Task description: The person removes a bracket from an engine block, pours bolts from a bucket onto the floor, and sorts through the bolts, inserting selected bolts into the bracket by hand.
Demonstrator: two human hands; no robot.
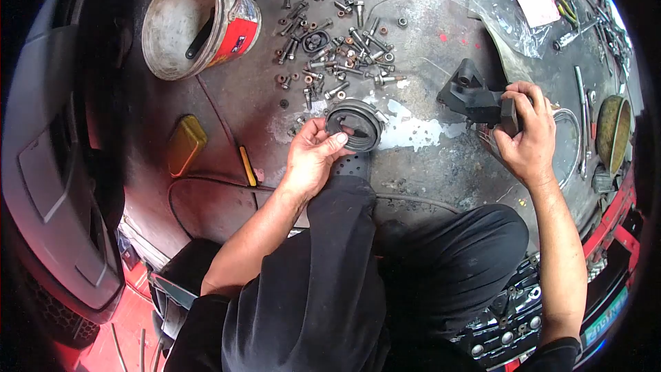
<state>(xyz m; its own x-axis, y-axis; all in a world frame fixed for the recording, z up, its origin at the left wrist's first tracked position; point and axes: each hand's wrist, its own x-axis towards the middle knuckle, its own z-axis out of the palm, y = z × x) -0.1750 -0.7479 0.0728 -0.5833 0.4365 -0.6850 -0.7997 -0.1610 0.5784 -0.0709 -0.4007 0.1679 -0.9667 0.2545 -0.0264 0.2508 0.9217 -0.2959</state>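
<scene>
My left hand (308, 160) is closed around the near left side of a round, black, ribbed rubber boot (374, 124), thumb on its rim. A small light-coloured piece, perhaps a clamp, sits at the boot's right edge. On the right, my right hand (533, 132) grips the block-like end of a dark, angular bracket (475, 102) from above. The bracket's other end points left, over the floor. Beyond the boot lies a spread of loose bolts and nuts (348, 62).
A white bucket (234, 36) with a red label lies tipped at upper left. Near it are a yellow container (186, 145) and a yellow-handled tool (247, 165). Clear plastic (506, 14) and wrenches (582, 107) lie to the right. A dark vehicle part (58, 165) fills the left side.
</scene>
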